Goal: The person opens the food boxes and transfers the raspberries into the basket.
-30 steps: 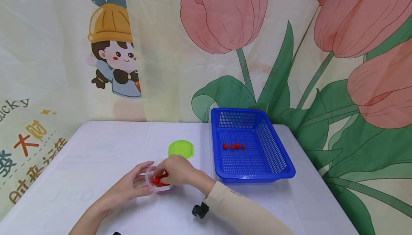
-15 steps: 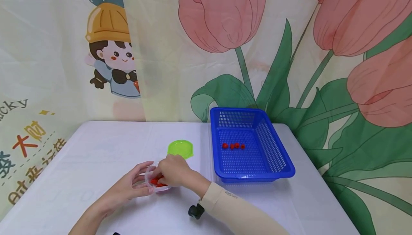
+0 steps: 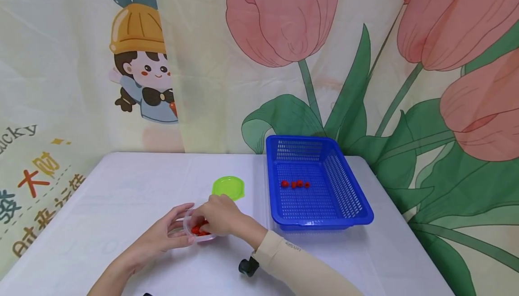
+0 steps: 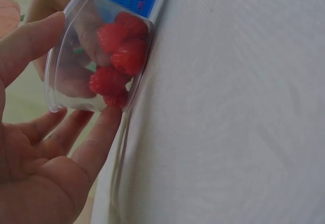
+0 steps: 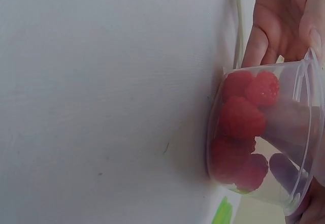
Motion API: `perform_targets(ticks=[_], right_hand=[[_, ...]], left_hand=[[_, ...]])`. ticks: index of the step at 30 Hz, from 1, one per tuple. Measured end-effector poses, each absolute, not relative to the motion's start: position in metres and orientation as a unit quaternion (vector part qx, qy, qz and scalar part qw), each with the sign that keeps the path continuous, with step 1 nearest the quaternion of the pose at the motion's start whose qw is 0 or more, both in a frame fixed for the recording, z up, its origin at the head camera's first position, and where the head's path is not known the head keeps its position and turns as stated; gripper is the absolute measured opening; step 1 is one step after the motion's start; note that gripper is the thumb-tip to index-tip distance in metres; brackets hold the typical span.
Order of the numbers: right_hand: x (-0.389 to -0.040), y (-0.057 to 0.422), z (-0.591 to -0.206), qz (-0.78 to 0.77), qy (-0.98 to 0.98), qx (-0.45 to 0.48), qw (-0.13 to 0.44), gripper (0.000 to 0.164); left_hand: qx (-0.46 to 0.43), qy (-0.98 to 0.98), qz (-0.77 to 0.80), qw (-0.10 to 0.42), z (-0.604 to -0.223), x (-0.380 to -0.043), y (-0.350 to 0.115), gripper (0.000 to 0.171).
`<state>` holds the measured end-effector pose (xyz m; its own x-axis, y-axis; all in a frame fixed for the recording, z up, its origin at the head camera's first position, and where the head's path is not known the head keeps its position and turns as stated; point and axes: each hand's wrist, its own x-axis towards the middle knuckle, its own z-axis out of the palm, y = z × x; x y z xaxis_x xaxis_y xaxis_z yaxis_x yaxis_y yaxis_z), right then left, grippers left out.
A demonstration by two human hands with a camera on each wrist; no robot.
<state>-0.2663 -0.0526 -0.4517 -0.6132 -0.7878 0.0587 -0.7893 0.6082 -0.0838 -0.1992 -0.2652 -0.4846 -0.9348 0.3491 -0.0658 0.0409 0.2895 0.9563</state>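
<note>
A clear plastic cup (image 5: 288, 79) holding several red raspberries (image 4: 129, 56) stands on the white tabletop. My left hand (image 3: 170, 233) grips the cup from the left, its thumb at the rim and its fingers against the side. From the right, my right hand (image 3: 220, 216) reaches into the cup with bent fingers. Seen through the plastic in the left wrist view, those fingers are down by the raspberries; whether they pinch one I cannot tell. Just behind the cup lies a bright green lid (image 3: 228, 188).
To the right of the hands sits a blue plastic basket (image 3: 274, 201) with several raspberries (image 3: 299, 183) in a row on its floor. A printed cloth (image 3: 202, 84) with tulips hangs behind the white table (image 3: 134, 183). A small black device (image 3: 248, 267) is at the right wrist.
My right hand stays inside the cup and has shifted only slightly, its fingers moving among the raspberries. The left hand and the cup hold their place.
</note>
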Motion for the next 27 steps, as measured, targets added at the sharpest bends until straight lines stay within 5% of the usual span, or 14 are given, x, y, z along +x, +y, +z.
perform_targets(ticks=[27], right_hand=[[-0.272,-0.023,-0.424,0.185,-0.875,0.438,-0.09,0.021]], left_hand=[[0.11,0.789,0.588,0.141,-0.481,-0.198,-0.264,0.088]])
